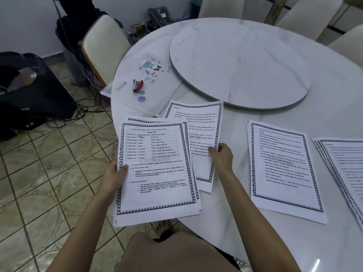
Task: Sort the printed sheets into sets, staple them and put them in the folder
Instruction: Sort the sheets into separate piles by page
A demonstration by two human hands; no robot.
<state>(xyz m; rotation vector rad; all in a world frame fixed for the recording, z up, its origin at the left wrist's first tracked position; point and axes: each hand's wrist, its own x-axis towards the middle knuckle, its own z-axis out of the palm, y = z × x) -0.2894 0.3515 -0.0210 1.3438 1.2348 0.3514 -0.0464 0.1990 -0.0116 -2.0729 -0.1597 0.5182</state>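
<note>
My left hand point(115, 176) grips the left edge of a stack of printed sheets point(157, 173) held over the table's near-left edge; its top page shows a table headed with storage terms. My right hand point(222, 156) pinches the right edge of a bordered sheet point(198, 122) lying on the table, partly under the stack. Two more piles of bordered sheets lie to the right: one pile point(284, 169) in the middle and another pile point(345, 169) cut off by the frame's right edge. A red stapler point(137, 85) rests on a translucent patterned folder point(149, 95) at the far left.
The round white marble table point(275, 232) carries a raised lazy Susan disc point(241, 61) at its centre. Cream chairs point(102, 46) stand around it. Dark bags and cables point(25, 89) sit on the tiled floor to the left.
</note>
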